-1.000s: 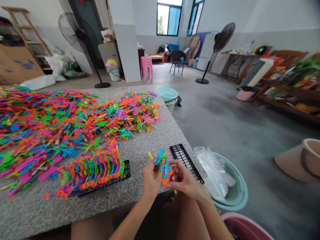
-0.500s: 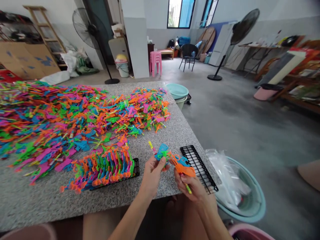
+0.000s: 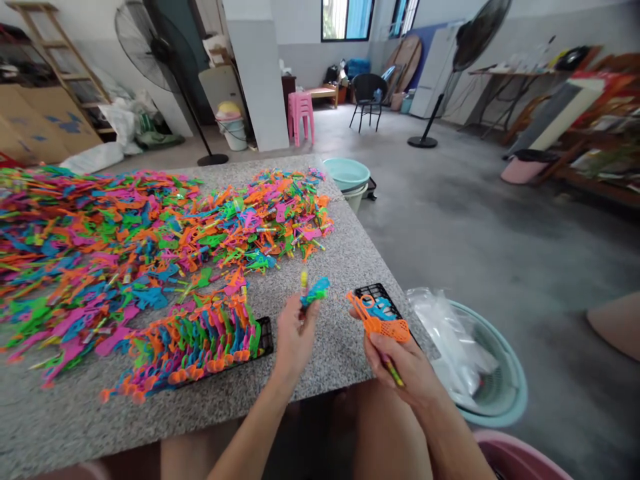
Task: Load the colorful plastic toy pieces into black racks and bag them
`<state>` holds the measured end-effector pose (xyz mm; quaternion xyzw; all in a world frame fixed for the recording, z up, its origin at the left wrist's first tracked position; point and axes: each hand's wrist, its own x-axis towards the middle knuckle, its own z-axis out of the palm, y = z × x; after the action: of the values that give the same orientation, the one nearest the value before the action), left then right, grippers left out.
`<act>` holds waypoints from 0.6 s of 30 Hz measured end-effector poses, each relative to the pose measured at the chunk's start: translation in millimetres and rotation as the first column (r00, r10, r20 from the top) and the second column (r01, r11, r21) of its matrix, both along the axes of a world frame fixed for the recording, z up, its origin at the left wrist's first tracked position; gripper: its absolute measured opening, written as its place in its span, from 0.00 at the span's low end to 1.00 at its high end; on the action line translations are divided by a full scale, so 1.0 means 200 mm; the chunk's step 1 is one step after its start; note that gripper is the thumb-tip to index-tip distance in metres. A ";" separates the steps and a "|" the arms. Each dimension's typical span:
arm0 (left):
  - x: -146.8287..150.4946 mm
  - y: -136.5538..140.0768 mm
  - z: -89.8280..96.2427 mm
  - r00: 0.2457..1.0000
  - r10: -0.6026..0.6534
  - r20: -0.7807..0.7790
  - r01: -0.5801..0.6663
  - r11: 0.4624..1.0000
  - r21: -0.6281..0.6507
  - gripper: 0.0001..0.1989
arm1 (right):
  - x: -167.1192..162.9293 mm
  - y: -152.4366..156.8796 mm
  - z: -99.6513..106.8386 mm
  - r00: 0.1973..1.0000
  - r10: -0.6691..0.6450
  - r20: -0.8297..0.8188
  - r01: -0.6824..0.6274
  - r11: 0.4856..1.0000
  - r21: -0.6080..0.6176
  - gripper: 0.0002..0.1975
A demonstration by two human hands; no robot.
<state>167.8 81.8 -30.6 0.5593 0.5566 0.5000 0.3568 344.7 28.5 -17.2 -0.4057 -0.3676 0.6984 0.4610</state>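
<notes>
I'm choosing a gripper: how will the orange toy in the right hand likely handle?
The orange toy is probably light, being thin and perforated. It looks fairly stiff, jutting from the right hand without drooping.

Free room between hands [image 3: 295, 328]; filled rack [image 3: 267, 335] blocks left.

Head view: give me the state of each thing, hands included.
Left hand: closed around blue and green pieces
Right hand: closed around orange and blue pieces
Left black rack: packed with colourful pieces
Right black rack: flat, partly hidden
Loose pieces: heaped, mixed colours
Pink stools: stacked
Clear bags: piled in basin
Left fan: upright, spinning unclear
</notes>
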 end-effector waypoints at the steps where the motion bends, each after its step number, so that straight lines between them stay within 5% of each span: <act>1: 0.00 0.02 -0.03 1.000 -0.015 -0.004 0.015 1.000 -0.025 0.11 | 0.00 0.00 -0.01 0.999 -0.006 0.039 0.005 1.000 0.022 0.26; 7: 0.05 0.03 -0.12 0.998 0.048 0.029 -0.045 0.994 -0.098 0.20 | -0.07 0.08 -0.16 0.935 -0.188 0.301 0.106 0.957 0.269 0.19; 14: 0.05 -0.21 0.14 0.981 -0.043 0.188 0.059 0.995 -0.075 0.18 | -0.20 0.04 -0.20 0.730 -0.313 0.608 -0.135 0.805 0.577 0.09; 18: -0.11 -0.20 0.28 0.995 -0.094 -0.009 0.094 0.994 -0.062 0.19 | -0.31 0.07 -0.21 0.763 -0.227 0.606 -0.221 0.789 0.573 0.06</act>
<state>145.7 41.9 25.0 0.5767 0.5468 0.4620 0.3937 282.4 42.4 -58.4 -0.4490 -0.7087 0.3552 0.4124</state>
